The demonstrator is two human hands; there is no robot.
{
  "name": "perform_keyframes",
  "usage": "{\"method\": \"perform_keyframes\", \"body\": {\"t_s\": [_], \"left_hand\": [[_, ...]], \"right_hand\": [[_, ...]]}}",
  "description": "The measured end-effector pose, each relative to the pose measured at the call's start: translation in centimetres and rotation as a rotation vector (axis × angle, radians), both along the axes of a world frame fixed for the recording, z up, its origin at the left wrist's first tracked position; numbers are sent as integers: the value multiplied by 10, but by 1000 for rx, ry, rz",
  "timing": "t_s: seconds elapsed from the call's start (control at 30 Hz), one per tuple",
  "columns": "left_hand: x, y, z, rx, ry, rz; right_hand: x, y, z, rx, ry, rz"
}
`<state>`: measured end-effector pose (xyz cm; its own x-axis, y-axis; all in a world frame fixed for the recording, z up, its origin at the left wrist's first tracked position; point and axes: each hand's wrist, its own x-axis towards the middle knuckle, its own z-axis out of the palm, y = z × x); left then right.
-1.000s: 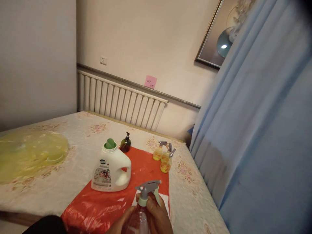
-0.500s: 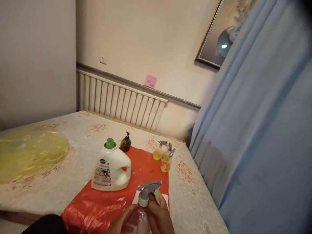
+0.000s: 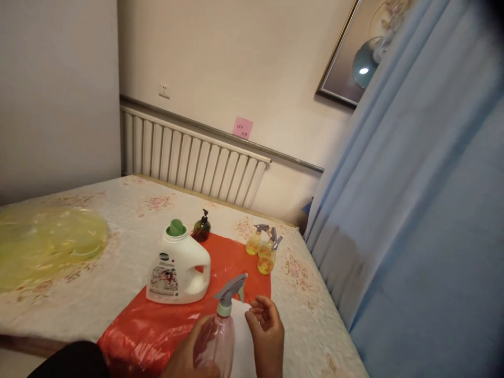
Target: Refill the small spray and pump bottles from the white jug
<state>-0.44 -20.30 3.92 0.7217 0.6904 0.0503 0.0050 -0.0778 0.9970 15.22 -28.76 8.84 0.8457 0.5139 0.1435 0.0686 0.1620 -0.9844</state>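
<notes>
A spray bottle (image 3: 223,333) with a clear pinkish body, grey trigger head and pale green collar stands upright at the bottom centre. My left hand (image 3: 187,349) is wrapped round its body. Just right of the bottle, my right hand (image 3: 268,331) is raised with curled fingers apart from the thumb, holding nothing visible. White paper (image 3: 242,336) shows between bottle and right hand. Farther off is a white jug (image 3: 181,273) with a handle, a picture label and a green piece in its mouth. The lower part of the spray bottle is cut off by the frame.
A red plastic sheet (image 3: 147,331) covers part of the flowered bedspread (image 3: 122,252). Beyond the jug are a dark green pump bottle (image 3: 202,230) and several small yellow spray bottles (image 3: 266,260). A yellow transparent sheet (image 3: 47,247) lies left. A blue curtain (image 3: 417,210) hangs right.
My right hand has let go of the spray bottle's neck and moved off to its right. The bottle has shifted slightly left and up, still in my left hand.
</notes>
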Motion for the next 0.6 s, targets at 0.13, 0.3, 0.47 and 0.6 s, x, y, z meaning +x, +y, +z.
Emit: {"method": "perform_keyframes", "body": {"t_s": [0.13,0.3,0.47,0.6], "left_hand": [[4,-1,-8,111,12,100],[5,-10,-6,313,229,232],[3,-11,-15,400,324,223],[4,-6,-24,362,352,162]], "right_hand": [[-17,2,5,-64,-139,53],[-36,11,10,-145,-165,64],[-40,13,14,-230,-189,-7],[-36,9,22,-257,-203,25]]}}
